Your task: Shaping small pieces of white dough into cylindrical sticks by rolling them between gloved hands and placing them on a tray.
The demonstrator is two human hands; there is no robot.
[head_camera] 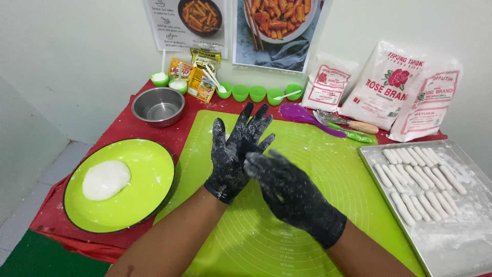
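Observation:
Both my hands wear black gloves dusted with white flour and hover over the green silicone mat [318,169]. My left hand [237,149] is held flat with fingers spread, palm facing right. My right hand [287,190] presses its fingertips against the left palm. I cannot tell whether any dough lies between them. A lump of white dough [105,179] rests on the green plate [148,205] to the left. Several rolled white dough sticks [417,177] lie in rows on the metal tray [461,241] to the right.
A steel bowl [158,105] stands at the back left. Small green cups [256,93] with white spoons, seasoning packets [197,77], flour bags [389,84], a purple spatula [307,117] and a wooden-handled scraper [348,122] line the back by the wall. The red cloth [56,210] covers the table.

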